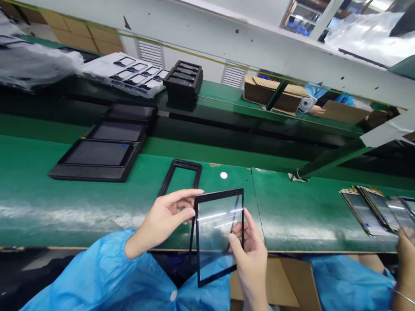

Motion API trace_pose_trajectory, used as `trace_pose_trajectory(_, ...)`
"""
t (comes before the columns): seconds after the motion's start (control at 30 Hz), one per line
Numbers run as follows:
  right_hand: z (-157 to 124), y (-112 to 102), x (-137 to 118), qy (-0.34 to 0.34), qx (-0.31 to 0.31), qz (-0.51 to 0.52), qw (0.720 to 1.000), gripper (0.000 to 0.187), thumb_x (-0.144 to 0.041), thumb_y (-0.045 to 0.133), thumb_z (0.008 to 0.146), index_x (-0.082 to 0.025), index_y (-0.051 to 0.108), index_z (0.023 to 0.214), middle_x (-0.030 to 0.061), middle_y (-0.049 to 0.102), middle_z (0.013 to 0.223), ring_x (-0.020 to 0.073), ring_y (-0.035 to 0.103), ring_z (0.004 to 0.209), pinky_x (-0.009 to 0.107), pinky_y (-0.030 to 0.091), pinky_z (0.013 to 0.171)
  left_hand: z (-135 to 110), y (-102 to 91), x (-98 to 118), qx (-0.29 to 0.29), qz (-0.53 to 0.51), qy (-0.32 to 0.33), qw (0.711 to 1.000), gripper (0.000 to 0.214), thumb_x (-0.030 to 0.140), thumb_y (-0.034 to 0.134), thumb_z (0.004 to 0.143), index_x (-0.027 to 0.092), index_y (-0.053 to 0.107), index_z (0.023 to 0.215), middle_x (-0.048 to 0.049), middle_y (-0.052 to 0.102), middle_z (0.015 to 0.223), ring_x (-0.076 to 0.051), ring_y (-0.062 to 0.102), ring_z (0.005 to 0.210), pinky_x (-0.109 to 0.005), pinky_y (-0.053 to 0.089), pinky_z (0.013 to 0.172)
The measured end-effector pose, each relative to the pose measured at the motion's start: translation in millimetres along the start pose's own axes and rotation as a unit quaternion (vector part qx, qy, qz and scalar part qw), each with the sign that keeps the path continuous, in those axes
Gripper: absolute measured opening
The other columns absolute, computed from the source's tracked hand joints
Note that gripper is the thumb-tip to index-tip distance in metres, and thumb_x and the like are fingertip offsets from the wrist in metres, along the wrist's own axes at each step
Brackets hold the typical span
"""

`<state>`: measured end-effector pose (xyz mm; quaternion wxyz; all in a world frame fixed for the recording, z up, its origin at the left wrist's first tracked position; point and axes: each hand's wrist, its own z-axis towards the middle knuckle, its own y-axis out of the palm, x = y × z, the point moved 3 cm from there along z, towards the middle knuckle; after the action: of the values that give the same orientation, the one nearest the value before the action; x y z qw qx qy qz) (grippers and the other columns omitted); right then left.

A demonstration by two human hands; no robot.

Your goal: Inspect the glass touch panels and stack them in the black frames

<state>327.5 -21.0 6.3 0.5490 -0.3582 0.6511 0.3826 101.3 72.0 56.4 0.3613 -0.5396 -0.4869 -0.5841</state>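
Note:
A clear glass touch panel [219, 230] with a black border is held tilted up in front of me, at the bench edge. My right hand [253, 250] grips its right side, thumb on the front and fingers behind. At the upper left edge, my left hand [165, 218] pinches the panel with thumb and forefinger. Several thin black frames [188, 164] lie stacked on the bench just beyond my left hand, which partly hides them. A narrow black strip runs down beside the panel's left edge; I cannot tell whether it belongs to those frames. A round white sticker [223, 175] lies behind the panel.
A black tray with dark screens [98, 154] stands left on the green bench [295, 216]. On the shelf are stacked black trays [183, 80] and a cardboard divider box [276, 94]. At right, a co-worker's hand [411, 254] holds a panel near stacked screens [368, 208].

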Motion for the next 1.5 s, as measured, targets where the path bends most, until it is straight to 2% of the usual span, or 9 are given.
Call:
trace_pose_trajectory(0.4,-10,5,-2,0.024,0.008,-0.027,0.999,0.07,-0.034,0.082,0.085,-0.025,0.062,0.151,0.0025,0.066,0.095,0.0149,0.061,0.077,0.023,0.054,0.06,-1,0.3,-12,0.014,-0.063,-0.05,0.997,0.046,0.03,0.089,0.083,0.021,0.08,0.127,-0.0054,0.079,0.087,-0.018,0.077,0.073,-0.024,0.065,0.062)
trace_pose_trajectory(0.67,-12,8,-2,0.043,0.002,-0.024,0.999,0.074,-0.037,0.082,0.086,-0.025,0.058,0.154,0.0023,0.065,0.095,0.0152,0.059,0.076,0.022,0.055,0.057,1,-0.5,-20,0.015,-0.095,-0.058,0.994,0.051,0.03,0.091,0.083,0.023,0.077,0.132,-0.0091,0.081,0.102,-0.023,0.081,0.088,-0.023,0.066,0.061)
trace_pose_trajectory(0.83,-12,10,-1,0.038,0.009,-0.037,0.999,0.077,-0.04,0.083,0.086,-0.024,0.056,0.157,0.0024,0.065,0.094,0.0153,0.058,0.075,0.023,0.056,0.058,0,-0.9,-24,0.012,-0.094,-0.065,0.993,0.053,0.03,0.09,0.085,0.022,0.075,0.135,-0.0104,0.083,0.105,-0.025,0.081,0.095,-0.022,0.065,0.063)
trace_pose_trajectory(1.0,-12,8,-1,0.04,0.007,-0.04,0.998,0.075,-0.04,0.082,0.087,-0.025,0.056,0.156,0.0028,0.066,0.096,0.0152,0.059,0.074,0.023,0.055,0.058,0,-2.0,-24,0.007,-0.086,-0.069,0.994,0.054,0.031,0.088,0.087,0.02,0.073,0.138,-0.0105,0.084,0.097,-0.023,0.08,0.092,-0.021,0.064,0.063)
trace_pose_trajectory(1.17,-11,7,-2,0.039,-0.008,-0.03,0.999,0.074,-0.036,0.082,0.087,-0.026,0.056,0.156,0.0016,0.065,0.095,0.0138,0.058,0.071,0.022,0.055,0.056,1,0.0,-22,0.017,-0.083,-0.064,0.994,0.051,0.03,0.089,0.085,0.022,0.077,0.133,-0.0106,0.084,0.105,-0.025,0.081,0.094,-0.022,0.064,0.062)
trace_pose_trajectory(1.5,-12,9,-1,0.032,0.011,-0.063,0.997,0.073,-0.039,0.081,0.087,-0.024,0.057,0.155,0.0033,0.065,0.096,0.0155,0.058,0.075,0.024,0.055,0.059,0,-2.4,-25,0.024,-0.064,-0.071,0.995,0.058,0.035,0.089,0.085,0.02,0.074,0.138,-0.0137,0.085,0.107,-0.027,0.082,0.093,-0.023,0.066,0.063)
